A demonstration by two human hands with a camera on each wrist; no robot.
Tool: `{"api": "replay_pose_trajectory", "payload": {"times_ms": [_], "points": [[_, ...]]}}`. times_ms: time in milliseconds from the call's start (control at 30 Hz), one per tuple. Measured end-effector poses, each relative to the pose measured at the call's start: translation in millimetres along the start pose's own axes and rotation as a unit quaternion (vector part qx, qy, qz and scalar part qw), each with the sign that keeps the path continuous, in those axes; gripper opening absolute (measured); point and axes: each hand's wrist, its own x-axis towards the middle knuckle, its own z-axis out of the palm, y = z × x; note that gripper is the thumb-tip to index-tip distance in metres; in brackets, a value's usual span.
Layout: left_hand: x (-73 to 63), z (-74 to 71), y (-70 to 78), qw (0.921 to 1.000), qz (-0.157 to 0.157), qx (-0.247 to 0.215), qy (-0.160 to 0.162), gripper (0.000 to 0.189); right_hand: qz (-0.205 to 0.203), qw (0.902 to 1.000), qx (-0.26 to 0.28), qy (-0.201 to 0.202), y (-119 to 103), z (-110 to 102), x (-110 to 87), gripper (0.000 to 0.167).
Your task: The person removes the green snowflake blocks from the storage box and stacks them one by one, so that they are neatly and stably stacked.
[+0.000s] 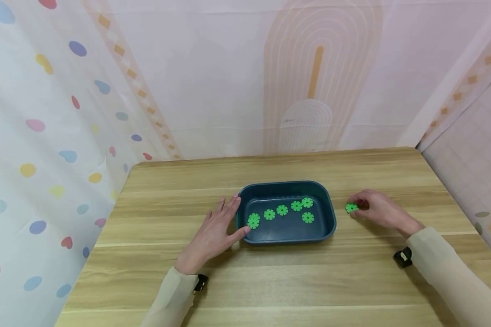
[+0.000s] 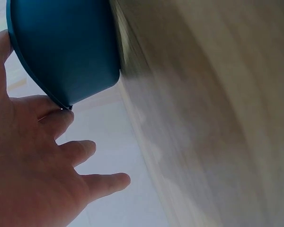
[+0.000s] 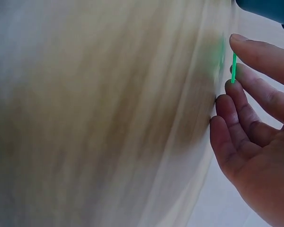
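- Down at the near side, a left sleeve (image 1: 169, 295) and a right sleeve (image 1: 454, 272), both pale, reach over the wooden table (image 1: 278, 281).
- Next, on the left, is the left hand (image 1: 212, 235). Its fingers are spread and mostly straight. Some tips touch the left rim of the dark blue tray (image 1: 278, 234), and the thumb is at the tray's near left corner.
- Over on the right, well apart from it, is the right hand (image 1: 379, 211). Its thumb and fingers pinch a green disc (image 1: 351, 208), just to the right of the tray. The right wrist view is blurry, so it is hard to be sure if the disc's low edge touches the table.
- That disc looks like thin, hard plastic. It is likely very light and stiff, and a bit slippery. It should not break easily. The best place to hold it is by its edge, between thumb and finger, where the little notches should help the skin grip.
- At the middle sits the tray, with loose green discs (image 1: 269, 214) lying in it. Two at its left end overlap. The tray looks light and stiff too, so a bump could slide it. A hand on the rim should help keep it steady.
- At the far side, past the table, hangs a pale cloth (image 1: 217, 91) with a peach arch on it.
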Motion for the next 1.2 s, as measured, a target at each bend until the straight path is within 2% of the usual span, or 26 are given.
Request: {"api": "replay_pose_trajectory", "payload": {"times_ms": [200,633,900,1200], "points": [[-0.3,0.5,-0.4,1.0,-0.006,-0.002,-0.005,0.091,0.0,0.9999,-0.008,-0.013,2,1,3.2,0.025],[0.2,1.1,-1.0,1.0,-0.003,-0.007,-0.005,0.092,0.0,0.9999,-0.001,-0.015,1,0,0.6,0.03],[0.4,-1.8,-1.3,0.9997,0.003,-0.02,-0.009,0.09,-0.001,0.9993,0.031,-0.022,-3,-5,-4.9,0.038],[0.8,-4.1,-8.4,0.9979,0.018,-0.062,-0.007,0.068,-0.02,0.998,0.053,0.027,-26,-12,-13.0,0.034]]}}
